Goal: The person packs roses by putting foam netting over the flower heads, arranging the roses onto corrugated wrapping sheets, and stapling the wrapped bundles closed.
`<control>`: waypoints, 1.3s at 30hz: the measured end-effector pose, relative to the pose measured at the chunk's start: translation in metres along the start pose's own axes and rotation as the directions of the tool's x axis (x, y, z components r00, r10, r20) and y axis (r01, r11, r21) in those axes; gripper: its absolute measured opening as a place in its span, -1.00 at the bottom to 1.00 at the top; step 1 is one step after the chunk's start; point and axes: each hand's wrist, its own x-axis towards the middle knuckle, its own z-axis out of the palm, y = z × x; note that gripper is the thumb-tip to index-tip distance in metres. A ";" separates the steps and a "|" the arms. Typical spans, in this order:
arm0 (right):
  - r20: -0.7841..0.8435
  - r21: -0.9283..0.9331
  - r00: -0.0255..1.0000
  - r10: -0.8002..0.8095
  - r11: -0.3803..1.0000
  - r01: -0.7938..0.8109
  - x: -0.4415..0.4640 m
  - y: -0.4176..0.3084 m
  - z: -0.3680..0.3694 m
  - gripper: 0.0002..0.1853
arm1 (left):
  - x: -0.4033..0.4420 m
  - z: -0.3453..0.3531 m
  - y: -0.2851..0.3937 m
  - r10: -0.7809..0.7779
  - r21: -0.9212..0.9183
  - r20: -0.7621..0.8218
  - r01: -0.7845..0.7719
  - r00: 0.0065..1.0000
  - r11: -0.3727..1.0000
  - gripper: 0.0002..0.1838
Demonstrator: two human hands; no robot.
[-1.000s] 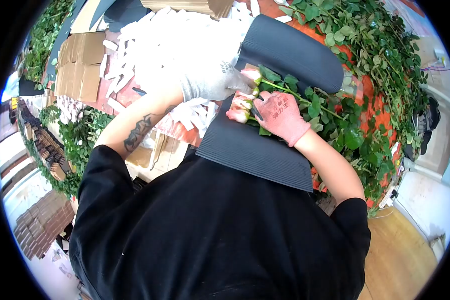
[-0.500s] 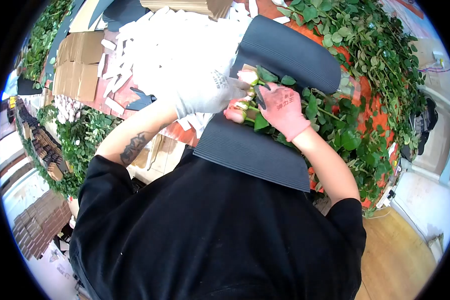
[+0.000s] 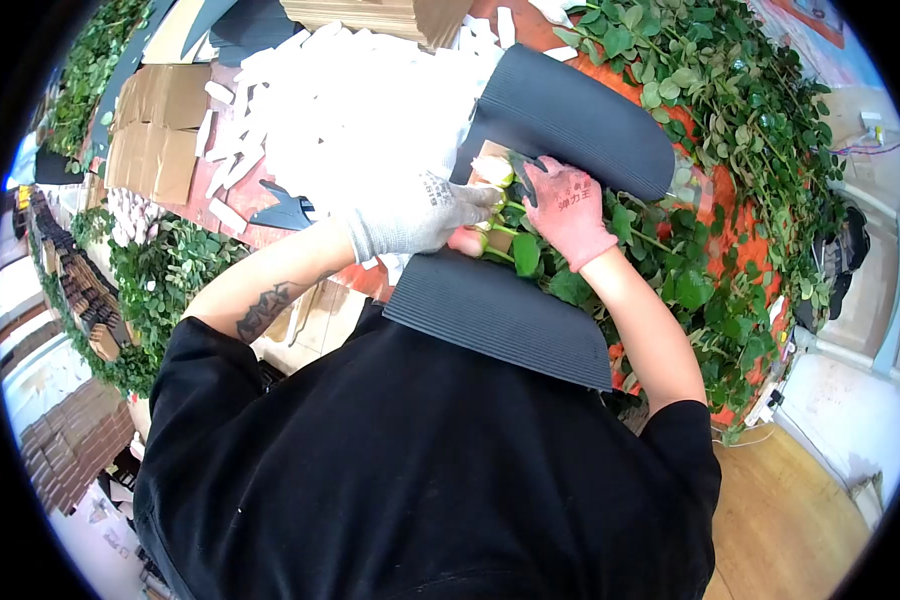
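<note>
Pale pink roses lie side by side with their heads to the left: a whitish-pink rose [image 3: 492, 170] at the top and a pinker rose [image 3: 467, 241] below. My left hand [image 3: 415, 215], in a light grey glove, has its fingers closed around a rose head between these two, which it mostly covers. In a pink glove with dark fingertips, my right hand [image 3: 568, 210] bends its fingers onto the stems just behind the heads. Beneath and around the flowers is a dark ribbed sheet, with a curled upper flap [image 3: 580, 115] and a lower flap [image 3: 495, 320] against my body.
White foam-like strips [image 3: 360, 110] are heaped at the left of the table. Flattened cardboard [image 3: 157, 135] lies beyond them. Leafy stems [image 3: 730, 120] pile along the right side over an orange-red surface. Cardboard sheets [image 3: 380, 20] are stacked at the far edge.
My left hand has shifted slightly down, and its fingers are straighter over the rose heads. My right hand has moved a little right. Leaves above the stems are less visible.
</note>
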 end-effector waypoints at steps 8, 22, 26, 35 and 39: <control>0.168 -0.045 0.986 0.014 0.999 -0.006 0.001 0.003 0.004 -0.64 | -0.001 -0.009 0.003 0.220 0.037 -0.268 -0.218 0.938 0.975 -0.58; -0.330 0.389 0.919 0.215 0.918 -0.075 0.171 0.150 -0.136 -0.65 | 0.017 -0.016 0.012 0.019 0.198 -0.190 0.019 0.982 0.980 -0.48; -0.201 0.037 0.866 0.458 0.887 -0.460 0.258 0.254 -0.047 -0.63 | 0.017 -0.022 0.026 -0.041 0.186 -0.145 0.067 0.989 0.980 -0.50; -0.492 -0.180 0.820 0.292 0.888 -0.424 0.174 0.239 -0.132 -0.76 | 0.020 -0.026 0.026 -0.078 0.031 -0.115 0.082 0.990 0.996 -0.50; -0.841 -0.049 0.480 0.251 0.847 -0.529 0.095 0.306 -0.258 -0.65 | 0.018 -0.024 0.028 -0.065 0.059 -0.167 0.076 0.984 0.995 -0.45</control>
